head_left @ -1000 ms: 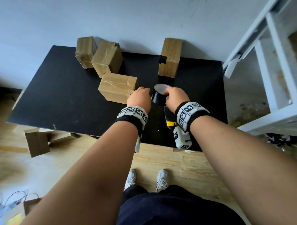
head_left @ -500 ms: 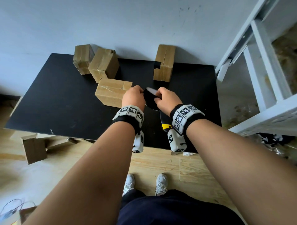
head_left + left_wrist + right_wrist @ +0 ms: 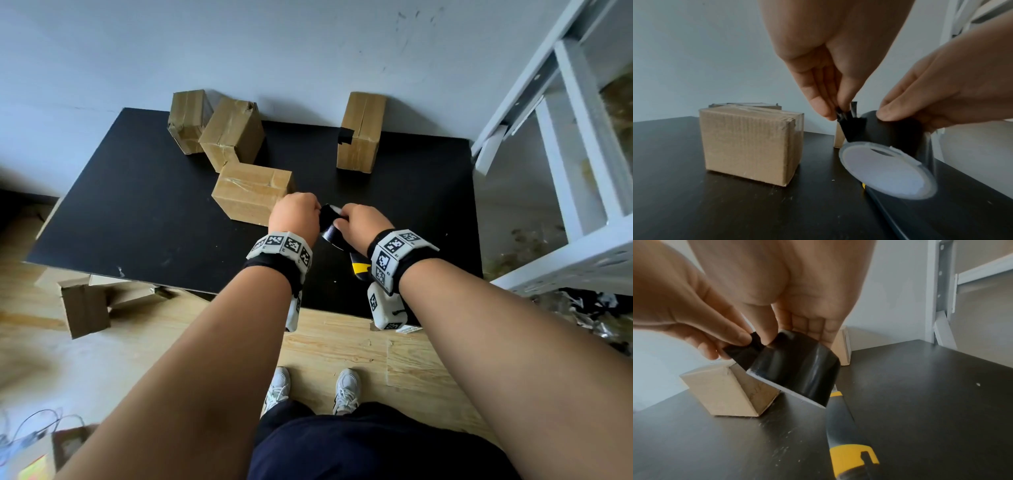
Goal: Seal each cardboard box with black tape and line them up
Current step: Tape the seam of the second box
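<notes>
A roll of black tape (image 3: 330, 228) hangs tilted just above the black table (image 3: 137, 219), gripped by my right hand (image 3: 363, 226) with the thumb on its outer face (image 3: 797, 369). My left hand (image 3: 296, 216) pinches the short peeled tape end (image 3: 846, 116) between thumb and fingers. The nearest cardboard box (image 3: 251, 193) lies just left of the hands and carries clear tape (image 3: 750, 142). Two more boxes (image 3: 233, 132) stand at the back left. An upright box (image 3: 359, 132) at the back bears a piece of black tape.
A black and yellow utility knife (image 3: 846, 434) lies on the table under my right wrist. A white metal shelf frame (image 3: 565, 144) stands at the right. Cardboard pieces (image 3: 84, 308) lie on the wooden floor to the left.
The roll has come up off the table and tilted. My left hand has taken hold of the tape end and peeled it a little away from the roll.
</notes>
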